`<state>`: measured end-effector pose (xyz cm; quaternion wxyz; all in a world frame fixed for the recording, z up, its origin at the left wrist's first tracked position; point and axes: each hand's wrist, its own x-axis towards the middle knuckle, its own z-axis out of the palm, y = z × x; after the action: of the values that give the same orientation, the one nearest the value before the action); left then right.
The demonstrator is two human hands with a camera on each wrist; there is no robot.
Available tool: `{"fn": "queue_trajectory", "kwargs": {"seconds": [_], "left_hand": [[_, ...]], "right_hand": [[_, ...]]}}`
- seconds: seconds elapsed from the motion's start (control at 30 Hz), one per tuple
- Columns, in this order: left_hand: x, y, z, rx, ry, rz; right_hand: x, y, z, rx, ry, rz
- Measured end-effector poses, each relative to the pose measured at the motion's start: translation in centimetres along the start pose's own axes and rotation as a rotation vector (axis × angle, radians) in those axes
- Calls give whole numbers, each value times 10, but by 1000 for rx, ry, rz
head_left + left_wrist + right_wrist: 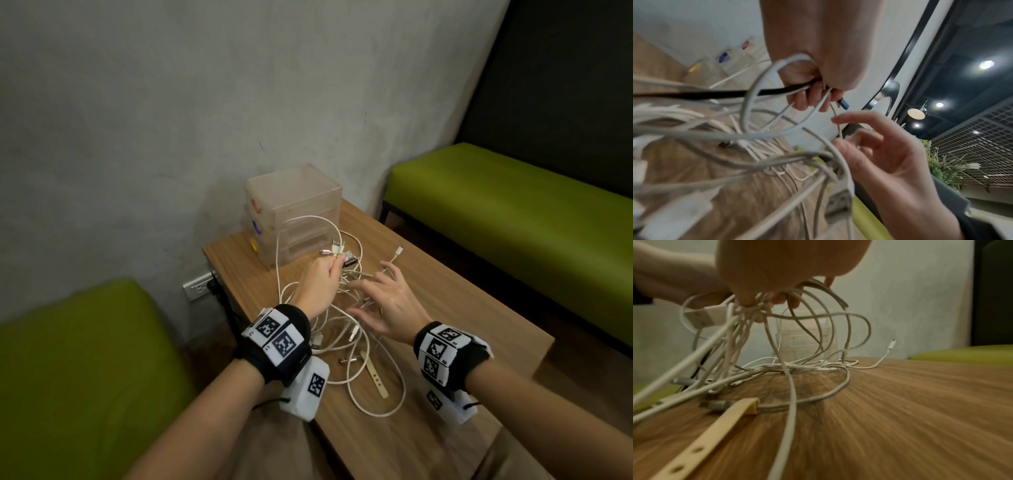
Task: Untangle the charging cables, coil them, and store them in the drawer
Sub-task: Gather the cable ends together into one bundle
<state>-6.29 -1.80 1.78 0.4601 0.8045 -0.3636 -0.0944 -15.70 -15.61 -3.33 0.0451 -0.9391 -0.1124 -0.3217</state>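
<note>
A tangle of white charging cables (342, 337) lies on the wooden table (455, 308). My left hand (334, 265) is raised above it and grips a bunch of cable ends (337, 254). The left wrist view shows its fingers (807, 99) curled round several white cables and a black one (719, 94). My right hand (373, 284) hovers over the tangle with fingers spread, fingertips (785, 300) among the lifted loops, holding nothing. A clear plastic drawer unit (294, 205) stands at the table's far corner, drawers closed.
A beige strap with holes (376, 377) lies near the tangle's front. One cable end with a white connector (398, 251) sticks out to the right. Green benches (513, 212) flank the table. A wall outlet (198, 286) sits left of the table.
</note>
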Motion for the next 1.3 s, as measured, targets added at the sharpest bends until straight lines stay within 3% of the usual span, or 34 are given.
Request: {"fn": "queue_trajectory", "kwargs": {"seconds": [0.43, 0.53, 0.67, 0.73, 0.8, 0.93, 1.3], "left_hand": [[6, 0, -13, 20, 126, 34], [6, 1, -13, 20, 132, 47], [6, 1, -11, 15, 137, 57], [6, 0, -12, 33, 146, 69], [9, -2, -13, 63, 172, 64], [9, -5, -13, 101, 185, 24], [10, -21, -6, 131, 209, -36]], "right_hand": [[9, 2, -6, 121, 85, -1], [12, -1, -7, 165, -17, 1], [12, -4, -7, 315, -157, 230], [14, -1, -7, 317, -220, 270], [14, 0, -9, 321, -253, 234], [13, -3, -13, 376, -177, 184], [8, -5, -9, 258, -248, 65]]}}
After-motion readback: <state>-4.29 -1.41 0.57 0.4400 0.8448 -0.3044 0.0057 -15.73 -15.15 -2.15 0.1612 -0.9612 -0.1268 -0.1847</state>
